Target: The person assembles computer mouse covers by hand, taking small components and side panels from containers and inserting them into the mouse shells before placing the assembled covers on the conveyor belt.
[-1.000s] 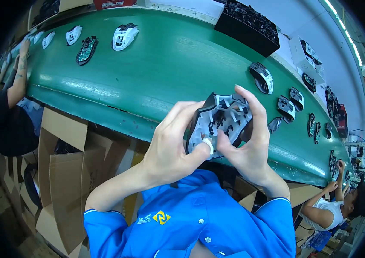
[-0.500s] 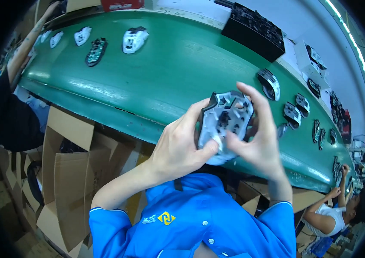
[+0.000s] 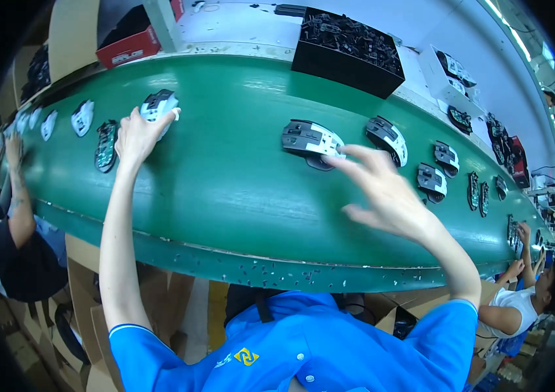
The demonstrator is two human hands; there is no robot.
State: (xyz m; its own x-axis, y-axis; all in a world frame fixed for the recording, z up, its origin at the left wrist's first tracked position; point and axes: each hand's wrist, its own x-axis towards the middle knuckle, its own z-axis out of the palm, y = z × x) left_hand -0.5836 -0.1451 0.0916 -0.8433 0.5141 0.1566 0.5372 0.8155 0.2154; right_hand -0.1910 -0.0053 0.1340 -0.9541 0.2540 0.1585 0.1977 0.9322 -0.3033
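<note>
At the left of the green belt, my left hand (image 3: 135, 137) is closed around a white and dark computer mouse shell (image 3: 160, 104), thumb on its right side and fingers on its left. The fingers hide part of the shell. My right hand (image 3: 385, 196) is slightly blurred, with its fingers apart and nothing visible in them. Its fingertips are beside a dark grey and white mouse shell (image 3: 310, 138), and I cannot tell whether they touch it. A dark piece (image 3: 320, 163) shows below that shell.
A green-and-black mouse base (image 3: 105, 147) and white shells (image 3: 82, 118) lie left along the belt (image 3: 238, 209). More shells (image 3: 387, 139) lie to the right. Behind the belt stands a black box (image 3: 349, 55) of small dark parts. Co-workers sit at both ends; cardboard boxes (image 3: 84, 261) stand below left.
My hands have separated: the left reached far left, the right forward over the belt. The shell held between them is no longer there. The view has shifted.
</note>
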